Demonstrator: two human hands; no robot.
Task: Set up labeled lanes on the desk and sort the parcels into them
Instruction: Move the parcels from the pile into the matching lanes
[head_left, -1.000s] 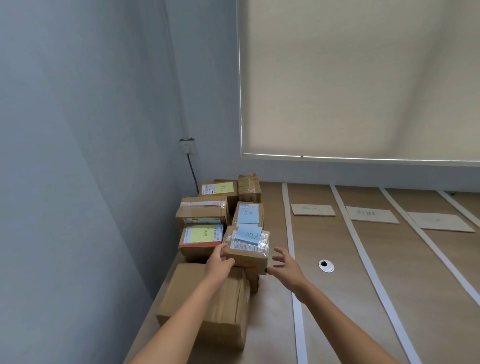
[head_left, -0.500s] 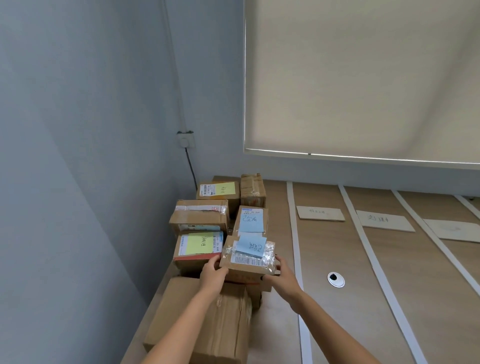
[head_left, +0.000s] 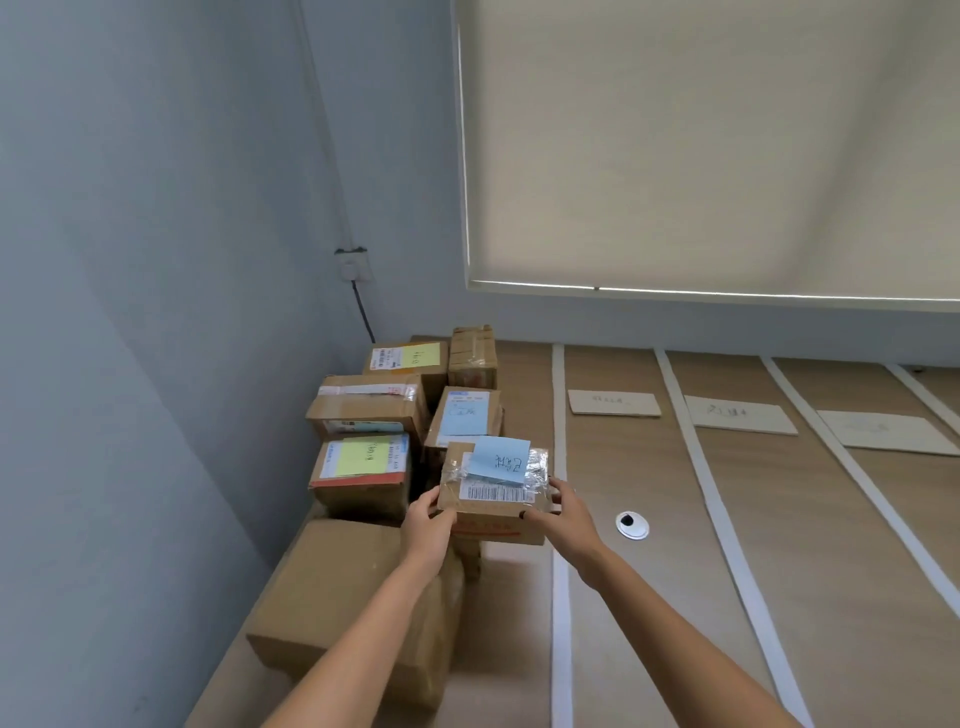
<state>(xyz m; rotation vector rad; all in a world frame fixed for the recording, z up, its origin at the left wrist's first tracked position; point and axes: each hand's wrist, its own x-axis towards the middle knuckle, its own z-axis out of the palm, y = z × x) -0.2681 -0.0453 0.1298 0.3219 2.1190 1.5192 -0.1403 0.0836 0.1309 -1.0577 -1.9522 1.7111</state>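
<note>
Parcel (head_left: 493, 486) lifted (blue note up), gripped between hands (head_left: 498, 525).

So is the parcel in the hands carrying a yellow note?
No, the held parcel has a blue note on top.

Blue-noted cardboard parcel (head_left: 493, 488) held level above stacked parcels (head_left: 384, 415).

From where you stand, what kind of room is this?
Probably an office corner used for sorting mail: a wooden desk split into lanes by white tape strips, paper lane labels near the wall, and stacked cardboard parcels bearing shipping labels and sticky notes.
</note>
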